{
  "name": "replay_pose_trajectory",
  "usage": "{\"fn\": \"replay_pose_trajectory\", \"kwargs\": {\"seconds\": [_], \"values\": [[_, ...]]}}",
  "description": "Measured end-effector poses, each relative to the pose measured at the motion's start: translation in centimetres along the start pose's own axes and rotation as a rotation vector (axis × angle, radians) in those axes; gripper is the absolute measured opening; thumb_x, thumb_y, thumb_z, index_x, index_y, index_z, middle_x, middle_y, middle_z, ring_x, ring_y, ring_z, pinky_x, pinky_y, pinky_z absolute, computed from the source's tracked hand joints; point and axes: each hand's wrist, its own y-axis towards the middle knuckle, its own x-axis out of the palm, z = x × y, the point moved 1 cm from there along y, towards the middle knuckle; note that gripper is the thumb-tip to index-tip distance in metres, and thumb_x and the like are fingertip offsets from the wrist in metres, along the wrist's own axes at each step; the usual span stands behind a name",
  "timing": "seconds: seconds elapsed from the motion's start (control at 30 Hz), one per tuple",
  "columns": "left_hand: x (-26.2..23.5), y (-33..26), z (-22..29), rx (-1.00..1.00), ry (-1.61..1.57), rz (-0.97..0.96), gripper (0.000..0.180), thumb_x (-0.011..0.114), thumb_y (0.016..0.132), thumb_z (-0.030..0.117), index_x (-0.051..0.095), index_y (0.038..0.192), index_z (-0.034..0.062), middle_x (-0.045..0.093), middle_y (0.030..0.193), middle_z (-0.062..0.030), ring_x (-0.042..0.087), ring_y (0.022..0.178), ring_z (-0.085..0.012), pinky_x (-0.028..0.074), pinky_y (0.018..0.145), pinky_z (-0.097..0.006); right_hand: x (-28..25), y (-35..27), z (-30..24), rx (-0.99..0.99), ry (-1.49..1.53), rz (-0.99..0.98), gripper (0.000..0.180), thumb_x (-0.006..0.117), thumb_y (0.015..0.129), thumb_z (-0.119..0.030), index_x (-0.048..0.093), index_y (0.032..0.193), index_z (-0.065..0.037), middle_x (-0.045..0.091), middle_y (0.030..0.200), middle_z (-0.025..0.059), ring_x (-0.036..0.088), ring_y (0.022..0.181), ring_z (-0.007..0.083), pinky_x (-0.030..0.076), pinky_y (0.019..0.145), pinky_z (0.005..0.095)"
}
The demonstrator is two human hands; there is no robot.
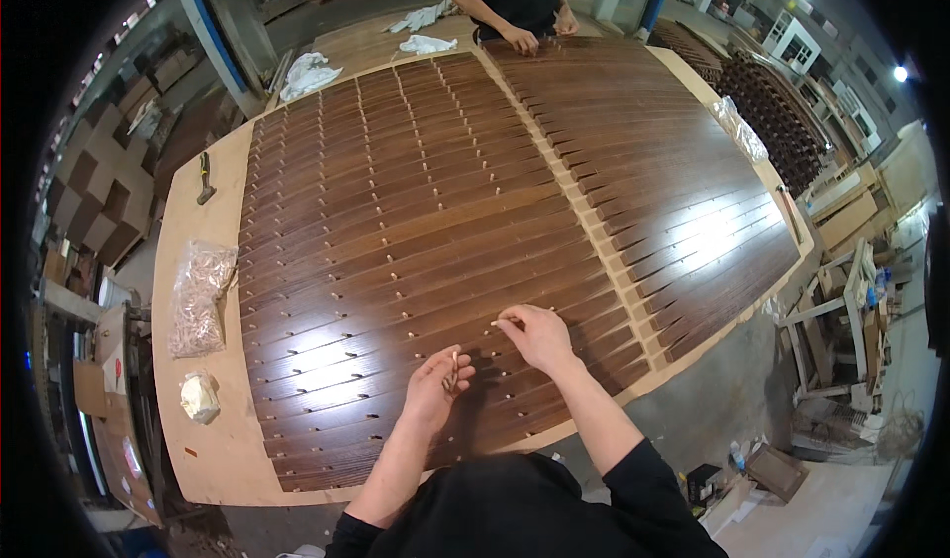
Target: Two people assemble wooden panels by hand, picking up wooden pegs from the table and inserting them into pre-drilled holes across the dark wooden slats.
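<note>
Rows of dark brown wooden slats (416, 232) lie side by side on a big light plywood table (203, 439). Small light wooden dowels (396, 276) stick up from holes in some slats. My left hand (435, 385) is cupped over the near slats and holds several loose dowels (452, 370). Just to its right, my right hand (534, 335) pinches one dowel (497, 323) at its fingertips and holds it against a slat.
A clear bag of dowels (200, 296) and a small wad (201, 397) lie on the table's left margin, a hammer (205, 177) farther back. White rags (309, 71) lie at the far edge. Another person's hands (522, 39) rest on the far slats. Wooden stacks stand right.
</note>
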Motion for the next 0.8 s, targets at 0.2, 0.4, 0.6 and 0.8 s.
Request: {"fn": "replay_pose_trajectory", "kwargs": {"seconds": [0.2, 0.4, 0.6, 0.8], "values": [[-0.3, -0.6, -0.6, -0.002, 0.017, -0.038, 0.025, 0.055, 0.104, 0.015, 0.060, 0.124, 0.0025, 0.067, 0.098, -0.0073, 0.064, 0.078, -0.0148, 0.051, 0.065, -0.027, 3.0, 4.1, 0.3, -0.204, -0.300, -0.101, 0.019, 0.068, 0.092, -0.032, 0.071, 0.090, -0.013, 0.072, 0.088, 0.0050, 0.071, 0.083, 0.0269, 0.053, 0.070, 0.0406], [-0.5, -0.1, -0.9, 0.004, 0.020, -0.025, 0.019, 0.056, 0.105, 0.020, 0.060, 0.115, 0.0037, 0.062, 0.087, -0.0050, 0.055, 0.068, -0.0121, 0.043, 0.058, -0.026, 4.5, 4.9, -0.5, -0.369, -0.530, -0.086, 0.019, 0.069, 0.089, -0.031, 0.067, 0.084, -0.012, 0.070, 0.080, 0.0046, 0.071, 0.075, 0.0244, 0.051, 0.074, 0.0429], [0.2, 0.8, -0.4, -0.043, 0.045, -0.021, 0.021, 0.053, 0.107, 0.029, 0.055, 0.104, 0.0082, 0.049, 0.067, 0.0017, 0.041, 0.052, -0.0096, 0.031, 0.047, -0.026, 4.3, 5.4, -0.8, -0.366, -0.603, -0.176, 0.021, 0.068, 0.089, -0.032, 0.068, 0.088, -0.011, 0.071, 0.081, 0.0048, 0.071, 0.085, 0.0247, 0.049, 0.080, 0.0453], [0.8, 2.2, -0.6, 0.005, 0.009, 0.060, 0.025, 0.047, 0.109, 0.035, 0.053, 0.102, 0.0121, 0.045, 0.066, 0.0037, 0.039, 0.050, -0.0094, 0.030, 0.045, -0.026, 2.5, 2.5, -1.9, -0.067, -0.233, -0.181, 0.039, 0.067, 0.092, -0.044, 0.070, 0.117, -0.014, 0.072, 0.104, 0.0060, 0.071, 0.097, 0.0261, 0.050, 0.092, 0.0482]]}}
